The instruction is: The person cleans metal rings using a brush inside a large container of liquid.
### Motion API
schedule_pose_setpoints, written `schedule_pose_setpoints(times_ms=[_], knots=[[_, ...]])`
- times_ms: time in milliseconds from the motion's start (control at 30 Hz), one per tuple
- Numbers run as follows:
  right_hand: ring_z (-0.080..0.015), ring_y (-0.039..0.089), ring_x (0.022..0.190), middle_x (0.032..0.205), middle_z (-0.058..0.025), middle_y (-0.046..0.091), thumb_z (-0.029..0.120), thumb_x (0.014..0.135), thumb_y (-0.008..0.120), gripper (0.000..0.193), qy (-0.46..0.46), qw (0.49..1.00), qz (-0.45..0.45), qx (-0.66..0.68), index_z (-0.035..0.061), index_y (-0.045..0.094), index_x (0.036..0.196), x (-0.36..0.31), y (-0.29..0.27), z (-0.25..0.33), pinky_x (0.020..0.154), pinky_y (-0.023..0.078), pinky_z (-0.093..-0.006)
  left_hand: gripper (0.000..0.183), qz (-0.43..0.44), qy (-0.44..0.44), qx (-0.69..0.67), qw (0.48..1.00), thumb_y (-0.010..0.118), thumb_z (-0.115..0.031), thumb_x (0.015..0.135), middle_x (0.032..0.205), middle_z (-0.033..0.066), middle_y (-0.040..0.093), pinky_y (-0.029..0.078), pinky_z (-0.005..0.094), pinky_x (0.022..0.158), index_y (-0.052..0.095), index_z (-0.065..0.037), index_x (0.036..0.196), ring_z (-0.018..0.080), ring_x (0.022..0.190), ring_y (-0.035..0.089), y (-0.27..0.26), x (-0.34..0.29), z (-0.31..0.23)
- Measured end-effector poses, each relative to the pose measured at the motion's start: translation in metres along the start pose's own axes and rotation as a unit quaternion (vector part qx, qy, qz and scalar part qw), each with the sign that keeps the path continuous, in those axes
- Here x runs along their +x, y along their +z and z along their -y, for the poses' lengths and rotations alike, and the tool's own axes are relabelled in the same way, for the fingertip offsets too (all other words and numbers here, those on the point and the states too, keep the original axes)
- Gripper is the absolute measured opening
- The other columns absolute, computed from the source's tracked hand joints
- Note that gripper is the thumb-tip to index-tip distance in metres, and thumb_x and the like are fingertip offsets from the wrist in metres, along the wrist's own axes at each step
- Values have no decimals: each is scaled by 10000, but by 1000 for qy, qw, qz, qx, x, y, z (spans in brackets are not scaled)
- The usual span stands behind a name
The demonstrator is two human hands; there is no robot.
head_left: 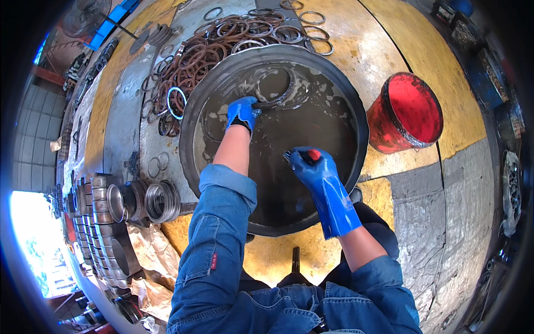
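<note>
A wide black basin of murky dark liquid stands in front of me. My left hand, in a blue rubber glove, is closed on the near left edge of a metal ring, which lies partly in the liquid with some foam around it. Over the right part of the basin, my right hand, in a long blue glove, is closed round a tool with a red end. A short dark tip shows at the tool's other side; its kind is hidden by the fingers.
A heap of rusty rings lies against the basin's far left, with several loose rings behind. To the right stands a red bucket. Stacked metal rings and brown paper are at the near left.
</note>
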State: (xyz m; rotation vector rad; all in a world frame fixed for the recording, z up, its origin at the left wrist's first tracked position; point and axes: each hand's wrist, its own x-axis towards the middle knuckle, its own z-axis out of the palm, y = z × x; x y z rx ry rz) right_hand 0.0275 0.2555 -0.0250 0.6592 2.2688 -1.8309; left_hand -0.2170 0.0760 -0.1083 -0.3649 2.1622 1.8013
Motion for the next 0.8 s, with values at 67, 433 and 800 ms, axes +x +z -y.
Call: schedule_pose_setpoints(times_ms=[67, 433, 800], knots=[[-340, 725, 930, 965, -194, 741, 315, 923, 664, 298, 24, 998, 12, -58, 59, 756, 1045, 3, -3, -5, 862, 554, -405, 272, 60, 76, 116, 989, 578, -118, 981, 1092, 184, 729, 569, 347, 747, 708, 1, 1188, 256, 952, 712, -14, -19, 8], [-408, 717, 967, 966, -217, 743, 357, 881, 690, 332, 89, 969, 1, -231, 62, 753, 1021, 26, 9, -44, 841, 551, -453, 257, 112, 95, 53, 988, 634, -215, 973, 1084, 96, 742, 528, 334, 877, 676, -38, 1155, 211, 1025, 691, -85, -165, -29], [-89, 669, 845, 904, -15, 749, 299, 911, 713, 279, -136, 941, 135, 279, 82, 790, 1070, -21, 14, 7, 773, 539, -249, 196, 122, -18, 143, 982, 742, -112, 896, 864, 50, 728, 553, 271, 691, 685, -61, 1077, 167, 772, 707, -98, -238, 23]])
